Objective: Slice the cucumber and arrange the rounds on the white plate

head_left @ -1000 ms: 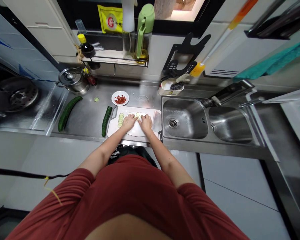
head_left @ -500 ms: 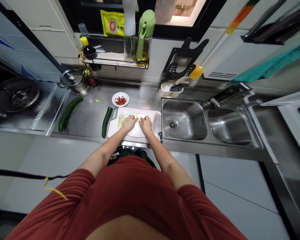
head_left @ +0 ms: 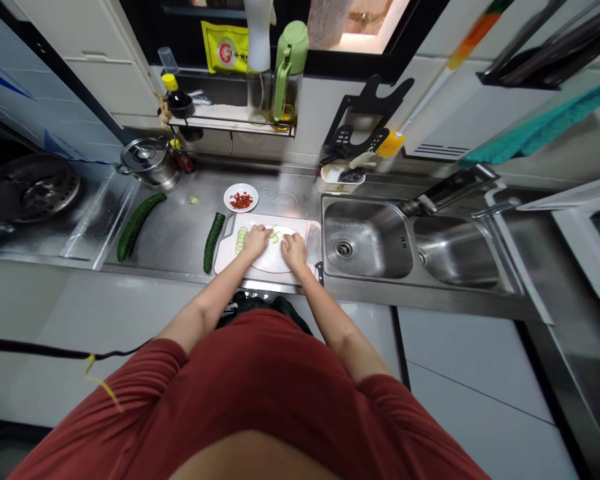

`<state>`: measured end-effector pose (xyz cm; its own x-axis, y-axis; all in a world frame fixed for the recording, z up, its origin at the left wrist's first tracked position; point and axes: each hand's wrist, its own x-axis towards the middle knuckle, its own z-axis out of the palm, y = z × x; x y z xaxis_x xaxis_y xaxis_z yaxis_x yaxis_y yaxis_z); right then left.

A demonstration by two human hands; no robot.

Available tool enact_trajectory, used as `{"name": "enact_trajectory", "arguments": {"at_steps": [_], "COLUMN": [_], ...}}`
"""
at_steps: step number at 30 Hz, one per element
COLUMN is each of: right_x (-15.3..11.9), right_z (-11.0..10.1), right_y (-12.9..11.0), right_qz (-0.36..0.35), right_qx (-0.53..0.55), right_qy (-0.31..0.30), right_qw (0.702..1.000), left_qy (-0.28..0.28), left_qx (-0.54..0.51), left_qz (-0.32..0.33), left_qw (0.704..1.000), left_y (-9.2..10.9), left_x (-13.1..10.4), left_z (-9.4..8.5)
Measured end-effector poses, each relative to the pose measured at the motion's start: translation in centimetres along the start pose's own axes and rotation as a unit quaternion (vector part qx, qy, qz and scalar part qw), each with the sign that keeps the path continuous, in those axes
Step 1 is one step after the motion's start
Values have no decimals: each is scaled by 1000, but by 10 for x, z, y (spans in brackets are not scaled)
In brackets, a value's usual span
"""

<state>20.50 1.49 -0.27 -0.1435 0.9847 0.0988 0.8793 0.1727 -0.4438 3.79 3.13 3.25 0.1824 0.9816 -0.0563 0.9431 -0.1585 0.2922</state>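
Note:
A white cutting board [head_left: 227, 260] lies on the steel counter with a white oval plate [head_left: 271, 262] on it. My left hand [head_left: 257, 242] is over the plate's left side, fingers bent around something too small to make out. At the plate's right side, my right hand [head_left: 295, 252] has its fingertips curled near pale green cucumber slices [head_left: 277, 235]. An overlapping row of cucumber slices [head_left: 241, 241] lies on the board left of my left hand. Beside the board's left edge is a dark green cucumber piece [head_left: 213, 243].
A longer cucumber [head_left: 137, 227] lies farther left, below a steel pot [head_left: 147, 163]. Behind the board stands a small plate [head_left: 253, 197] of chopped red pieces. A knife handle [head_left: 320, 272] shows at the board's right, beside the double sink [head_left: 370, 267].
My left hand has shifted slightly left and up, toward the row of slices. My right hand has moved slightly right, so the slices on the plate show more.

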Motion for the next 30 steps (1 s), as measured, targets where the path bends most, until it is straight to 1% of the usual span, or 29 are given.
{"name": "enact_trajectory", "arguments": {"at_steps": [3,5,7,10,12,15,19,22,25,30], "right_x": [-14,-25,-35,-46,-50,-52,-55,-57,-59,-58], "right_z": [-2,-4,-6,-8,-7,-6,-3,-2,-2,-5], "right_y": [6,8,10,8,6,2,-7,-15,-22,-25], "right_qz": [3,9,13,22,23,14,-17,-37,-43,-42], "right_qx": [33,57,80,102,114,137,183,204,210,210], "right_qy": [23,38,49,55,58,75,104,108,106,97], "right_qw": [999,998,995,993,992,988,978,972,971,972], "left_qy": [83,121,148,167,168,152,128,118,103,91], "left_qx": [-67,-99,-117,-127,-126,-122,-107,-83,-55,-43], "left_qz": [-100,-143,-181,-221,-235,-258,-295,-296,-295,-285], "left_qw": [989,977,965,952,949,946,941,944,948,953], "left_y": [-14,-27,-38,-50,-54,-55,-53,-53,-52,-50], "left_x": [-9,-18,-30,-48,-58,-71,-81,-85,-88,-90], "left_z": [0,1,2,4,5,7,6,6,7,12]}}
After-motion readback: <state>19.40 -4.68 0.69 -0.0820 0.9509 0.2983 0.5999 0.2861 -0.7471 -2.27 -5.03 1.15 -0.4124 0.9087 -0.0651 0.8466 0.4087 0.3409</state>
